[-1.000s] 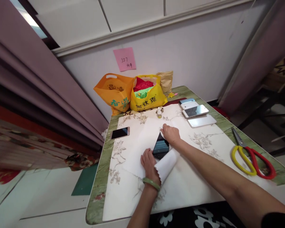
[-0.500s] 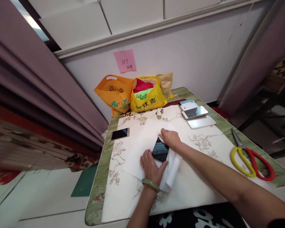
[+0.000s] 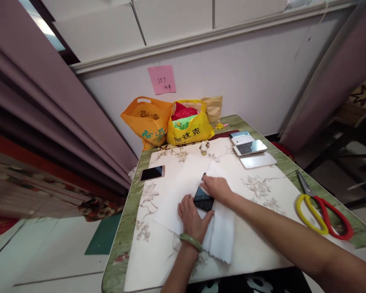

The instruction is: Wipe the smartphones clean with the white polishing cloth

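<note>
A black smartphone (image 3: 203,200) lies screen up on a thin white cloth (image 3: 222,238) with a zigzag edge. My left hand (image 3: 192,217), with a green bangle on its wrist, braces the phone's lower end between fingers and thumb. Over the phone's upper part, my right hand (image 3: 216,188) has its fingers bent and pressed together. A bit of white cloth shows at those fingertips, against the screen. Part of the phone is hidden beneath the right hand. Beyond the hands stands a small bottle with a white cap (image 3: 203,148).
Another phone (image 3: 152,173) lies at left. Several phones (image 3: 250,147) are at right, near large scissors (image 3: 315,207) with yellow and red handles. An orange bag (image 3: 149,118), a yellow bag (image 3: 190,130) and a tan packet (image 3: 214,109) stand along the table's (image 3: 117,248) back.
My right hand has shifted slightly left and down over the phone. The rolled cloth at the right has fallen flatter. My left hand stays at the phone's lower end.
</note>
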The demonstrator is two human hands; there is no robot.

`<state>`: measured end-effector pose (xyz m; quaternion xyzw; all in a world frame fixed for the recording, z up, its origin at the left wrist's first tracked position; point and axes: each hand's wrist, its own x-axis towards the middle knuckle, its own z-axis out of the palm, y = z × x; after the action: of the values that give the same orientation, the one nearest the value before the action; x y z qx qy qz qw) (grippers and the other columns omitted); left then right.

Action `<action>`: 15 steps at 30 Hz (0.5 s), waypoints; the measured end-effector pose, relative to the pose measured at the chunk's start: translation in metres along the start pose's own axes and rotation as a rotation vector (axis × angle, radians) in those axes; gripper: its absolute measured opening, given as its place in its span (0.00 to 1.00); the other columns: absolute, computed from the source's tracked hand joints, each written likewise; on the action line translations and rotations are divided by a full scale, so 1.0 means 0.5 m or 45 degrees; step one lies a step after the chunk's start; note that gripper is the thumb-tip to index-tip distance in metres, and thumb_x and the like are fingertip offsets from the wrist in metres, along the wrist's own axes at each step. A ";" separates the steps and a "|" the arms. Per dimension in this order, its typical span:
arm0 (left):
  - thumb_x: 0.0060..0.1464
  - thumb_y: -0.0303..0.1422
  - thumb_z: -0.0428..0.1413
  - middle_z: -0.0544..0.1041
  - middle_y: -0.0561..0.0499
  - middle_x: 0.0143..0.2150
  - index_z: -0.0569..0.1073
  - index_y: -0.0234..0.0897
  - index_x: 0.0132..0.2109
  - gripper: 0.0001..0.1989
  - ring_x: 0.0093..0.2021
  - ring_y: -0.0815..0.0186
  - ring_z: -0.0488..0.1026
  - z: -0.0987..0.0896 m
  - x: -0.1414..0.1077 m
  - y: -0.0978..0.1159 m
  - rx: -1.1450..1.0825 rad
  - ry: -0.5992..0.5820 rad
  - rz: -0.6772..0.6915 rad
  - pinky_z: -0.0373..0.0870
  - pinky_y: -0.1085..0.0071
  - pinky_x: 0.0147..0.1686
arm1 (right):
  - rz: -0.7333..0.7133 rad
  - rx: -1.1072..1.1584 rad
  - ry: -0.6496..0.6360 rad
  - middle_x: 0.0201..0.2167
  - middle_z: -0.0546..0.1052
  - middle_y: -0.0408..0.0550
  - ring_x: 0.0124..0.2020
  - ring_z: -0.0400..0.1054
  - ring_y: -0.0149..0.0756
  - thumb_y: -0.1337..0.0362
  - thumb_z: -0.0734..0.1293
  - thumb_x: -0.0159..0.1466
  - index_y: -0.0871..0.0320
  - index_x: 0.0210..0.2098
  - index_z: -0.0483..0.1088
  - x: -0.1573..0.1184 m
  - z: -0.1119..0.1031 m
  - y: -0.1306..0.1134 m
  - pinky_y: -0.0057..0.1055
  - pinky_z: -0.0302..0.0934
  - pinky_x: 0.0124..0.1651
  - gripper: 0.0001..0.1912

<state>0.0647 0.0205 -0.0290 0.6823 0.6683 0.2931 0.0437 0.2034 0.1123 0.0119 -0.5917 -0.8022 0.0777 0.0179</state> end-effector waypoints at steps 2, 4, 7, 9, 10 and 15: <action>0.45 0.37 0.60 0.67 0.38 0.55 0.62 0.35 0.51 0.26 0.59 0.50 0.62 0.004 0.000 -0.003 0.002 -0.018 -0.015 0.52 0.47 0.60 | 0.115 -0.020 0.035 0.42 0.77 0.60 0.41 0.74 0.44 0.56 0.50 0.72 0.61 0.48 0.62 0.036 -0.009 0.014 0.31 0.61 0.36 0.17; 0.46 0.35 0.58 0.67 0.38 0.55 0.62 0.35 0.50 0.24 0.59 0.51 0.62 0.006 -0.001 -0.005 0.005 -0.048 -0.039 0.50 0.48 0.61 | 0.168 -0.034 0.057 0.43 0.76 0.64 0.41 0.74 0.45 0.58 0.48 0.72 0.64 0.50 0.61 0.050 -0.011 0.010 0.32 0.61 0.36 0.18; 0.45 0.37 0.60 0.66 0.38 0.56 0.62 0.36 0.50 0.26 0.60 0.50 0.61 0.004 -0.002 -0.005 -0.004 -0.065 -0.049 0.49 0.46 0.61 | 0.082 -0.032 0.043 0.41 0.77 0.61 0.39 0.74 0.43 0.57 0.49 0.72 0.62 0.48 0.62 0.022 -0.003 -0.022 0.30 0.60 0.35 0.18; 0.43 0.39 0.62 0.66 0.39 0.56 0.62 0.36 0.50 0.29 0.60 0.49 0.61 -0.001 -0.002 -0.001 -0.021 -0.047 -0.044 0.50 0.45 0.60 | -0.050 -0.014 0.009 0.39 0.78 0.54 0.38 0.74 0.40 0.54 0.53 0.71 0.58 0.45 0.65 -0.013 0.005 -0.039 0.28 0.59 0.34 0.16; 0.43 0.40 0.62 0.66 0.39 0.56 0.61 0.36 0.50 0.29 0.59 0.49 0.61 -0.004 -0.002 0.001 -0.030 -0.039 -0.044 0.51 0.45 0.59 | -0.114 0.002 -0.009 0.38 0.78 0.51 0.37 0.74 0.39 0.52 0.55 0.70 0.56 0.43 0.66 -0.029 0.007 -0.041 0.28 0.59 0.34 0.16; 0.42 0.43 0.63 0.67 0.41 0.54 0.62 0.37 0.50 0.31 0.58 0.49 0.62 -0.008 0.000 0.008 -0.041 -0.023 -0.040 0.52 0.46 0.58 | 0.045 0.142 0.176 0.41 0.78 0.49 0.40 0.73 0.40 0.56 0.55 0.70 0.55 0.47 0.67 -0.091 -0.007 0.016 0.31 0.61 0.36 0.15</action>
<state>0.0662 0.0186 -0.0238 0.6734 0.6738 0.2970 0.0653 0.2248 0.0717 0.0173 -0.6079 -0.7829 0.0815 0.1047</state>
